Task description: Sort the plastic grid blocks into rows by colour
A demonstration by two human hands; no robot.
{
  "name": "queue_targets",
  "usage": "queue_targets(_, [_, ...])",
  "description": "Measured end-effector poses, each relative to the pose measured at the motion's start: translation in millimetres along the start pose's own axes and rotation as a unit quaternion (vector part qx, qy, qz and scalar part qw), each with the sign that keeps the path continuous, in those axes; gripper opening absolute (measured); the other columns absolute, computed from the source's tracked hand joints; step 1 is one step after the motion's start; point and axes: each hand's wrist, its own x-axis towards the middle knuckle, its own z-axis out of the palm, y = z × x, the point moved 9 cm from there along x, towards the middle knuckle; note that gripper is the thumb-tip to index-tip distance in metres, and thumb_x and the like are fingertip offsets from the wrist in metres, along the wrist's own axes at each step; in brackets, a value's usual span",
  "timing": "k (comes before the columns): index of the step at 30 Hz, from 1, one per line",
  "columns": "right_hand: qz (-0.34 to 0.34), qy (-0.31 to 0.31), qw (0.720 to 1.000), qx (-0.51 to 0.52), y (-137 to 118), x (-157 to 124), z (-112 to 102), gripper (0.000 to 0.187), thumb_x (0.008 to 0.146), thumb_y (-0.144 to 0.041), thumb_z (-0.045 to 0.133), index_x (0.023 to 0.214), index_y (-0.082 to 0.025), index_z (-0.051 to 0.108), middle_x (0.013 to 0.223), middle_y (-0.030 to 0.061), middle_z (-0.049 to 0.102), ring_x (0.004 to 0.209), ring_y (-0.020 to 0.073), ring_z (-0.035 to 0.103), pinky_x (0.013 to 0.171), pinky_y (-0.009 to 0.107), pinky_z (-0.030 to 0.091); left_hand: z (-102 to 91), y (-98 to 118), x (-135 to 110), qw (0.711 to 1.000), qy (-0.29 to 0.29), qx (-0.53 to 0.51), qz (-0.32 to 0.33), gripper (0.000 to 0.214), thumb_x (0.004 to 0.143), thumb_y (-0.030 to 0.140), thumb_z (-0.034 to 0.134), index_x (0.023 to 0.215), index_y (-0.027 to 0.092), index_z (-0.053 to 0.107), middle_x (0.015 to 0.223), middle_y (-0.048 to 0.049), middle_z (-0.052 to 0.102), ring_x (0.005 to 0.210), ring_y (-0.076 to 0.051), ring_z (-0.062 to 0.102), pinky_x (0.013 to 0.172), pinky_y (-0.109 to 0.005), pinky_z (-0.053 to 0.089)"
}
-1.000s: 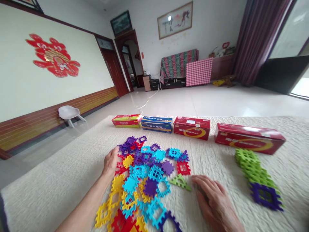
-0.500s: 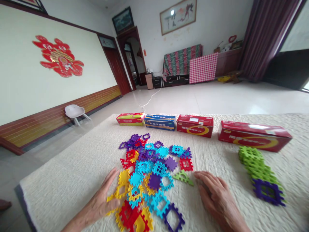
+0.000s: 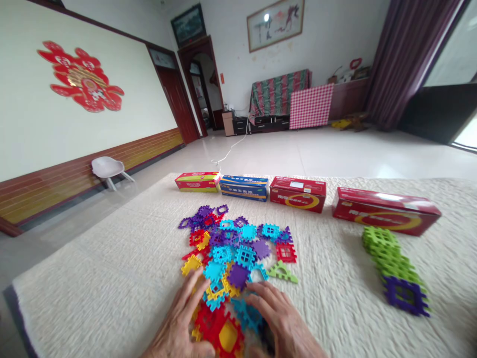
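A heap of interlocking plastic building pieces with toothed edges lies on the mat. My left hand rests at the heap's near left side, fingers apart, beside yellow and red pieces. From the right, my right hand reaches over light blue pieces, fingers spread and curved, partly covering them. Between the hands, a yellow piece shows. Just beyond the fingertips are a solid purple square and a blue square. A green triangular piece lies right of the heap.
On the right stands a row of stacked green pieces with a purple frame piece at its near end. Behind the pieces are a red-yellow box, a blue box and two red boxes. A white chair stands left.
Both hands have moved inward over the near part of the heap, the right one travelling left from beside the green triangle. Near pieces have been pushed closer together. The view has shifted slightly.
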Motion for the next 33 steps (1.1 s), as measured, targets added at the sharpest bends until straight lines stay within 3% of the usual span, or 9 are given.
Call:
queue_targets(5, [0.008, 0.072, 0.996, 0.054, -3, -4, -18, 0.063, 0.067, -0.004, 0.055, 0.125, -0.027, 0.054, 0.133, 0.0026, 0.053, 0.125, 0.0184, 0.045, 0.111, 0.036, 0.034, 1.9, 16, 21, 0.998, 0.032, 0.047, 0.038, 0.097, 0.07, 0.05, 0.071, 0.15, 0.029, 0.019, 0.158, -0.0108, 0.015, 0.141, -0.038, 0.024, 0.107, -0.054, 0.038])
queue_targets(13, [0.048, 0.211, 0.976, 0.029, 17, -12, -33, 0.05, 0.074, -0.005, 0.059, 0.119, -0.024, 0.053, 0.127, 0.0054, 0.056, 0.119, 0.0212, 0.051, 0.104, 0.04, 0.044, 12.1, 11, 48, 0.994, 0.079, 0.049, 0.056, 0.092, 0.071, 0.055, 0.069, 0.148, 0.037, 0.021, 0.157, -0.0045, 0.021, 0.138, -0.036, 0.032, 0.109, -0.051, 0.036])
queue_targets(20, [0.022, 0.277, 0.96, -0.019, 18, -20, -49, 0.04, 0.081, -0.014, 0.06, 0.118, -0.024, 0.053, 0.123, 0.0063, 0.058, 0.118, 0.0235, 0.052, 0.104, 0.045, 0.042, -11.4, 31, 63, 0.977, 0.193, 0.075, 0.046, 0.068, 0.078, 0.04, 0.067, 0.14, 0.035, 0.039, 0.142, -0.0058, 0.049, 0.132, -0.034, 0.042, 0.111, -0.053, 0.031])
queue_targets(23, [0.041, 0.369, 0.928, -0.033, 29, -34, -71, 0.032, 0.086, -0.012, 0.051, 0.117, -0.022, 0.054, 0.12, 0.0084, 0.06, 0.113, 0.0209, 0.056, 0.096, 0.039, 0.048, -12.9, 58, 70, 0.973, 0.215, 0.066, 0.057, 0.049, 0.082, 0.029, 0.063, 0.129, 0.031, 0.052, 0.134, -0.0065, 0.056, 0.128, -0.031, 0.048, 0.108, -0.052, 0.036])
queue_targets(27, [0.073, 0.504, 0.857, -0.081, 46, -65, -105, 0.028, 0.089, -0.01, 0.043, 0.112, -0.022, 0.055, 0.106, 0.008, 0.061, 0.1, 0.0194, 0.06, 0.086, 0.035, 0.051, 7.2, 130, 91, 0.977, 0.165, 0.024, 0.129, 0.037, 0.085, 0.016, 0.053, 0.121, 0.025, 0.058, 0.133, -0.0075, 0.057, 0.128, -0.027, 0.048, 0.103, -0.046, 0.044])
queue_targets(30, [0.098, 0.56, 0.809, -0.15, 52, -88, -127, 0.026, 0.088, -0.013, 0.046, 0.112, -0.021, 0.055, 0.105, 0.0096, 0.06, 0.1, 0.0224, 0.058, 0.088, 0.042, 0.048, 32.3, 181, 113, 0.984, 0.093, -0.008, 0.15, 0.032, 0.085, 0.02, 0.054, 0.116, 0.021, 0.061, 0.132, -0.0102, 0.057, 0.126, -0.028, 0.049, 0.103, -0.049, 0.046])
queue_targets(33, [0.147, 0.608, 0.745, -0.232, 57, -118, -148, 0.03, 0.086, -0.019, 0.053, 0.116, -0.018, 0.054, 0.114, 0.0146, 0.057, 0.109, 0.0293, 0.054, 0.095, 0.051, 0.043, 57.7, 209, 125, 0.987, 0.038, -0.041, 0.149, 0.039, 0.079, 0.033, 0.063, 0.117, 0.022, 0.061, 0.133, -0.0114, 0.056, 0.127, -0.034, 0.047, 0.101, -0.056, 0.046])
